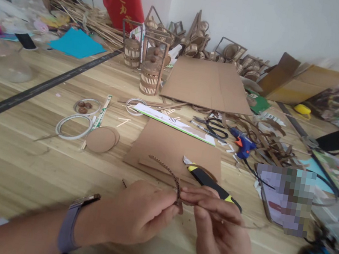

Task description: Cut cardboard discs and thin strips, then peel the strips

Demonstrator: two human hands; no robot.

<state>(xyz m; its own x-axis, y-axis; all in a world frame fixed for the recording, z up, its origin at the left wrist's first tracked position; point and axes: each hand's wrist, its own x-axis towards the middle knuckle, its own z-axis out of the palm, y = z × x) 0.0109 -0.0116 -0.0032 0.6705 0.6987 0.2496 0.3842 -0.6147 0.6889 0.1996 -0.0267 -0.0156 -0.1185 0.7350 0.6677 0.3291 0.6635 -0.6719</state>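
Both hands meet above the near part of the wooden table. My left hand [145,209], with a watch on its wrist, is closed on a narrow strip of corrugated cardboard [168,170] that curves up and away to the left. The fingers of my right hand [223,231] are pressed together on the strip's near end, and a thin brown piece trails out to the right beneath them. Just beyond lie a yellow-and-black utility knife [209,181] and a flat cardboard sheet [154,141]. My fingers hide the strip's lower part.
Two cardboard discs [102,138] and a tape ring [74,125] lie left. A blue glue gun [243,143], black scissors [216,127] and a phone [281,197] are on the right. Small lidded baskets [150,76] stand behind, beside a large cardboard sheet [209,84].
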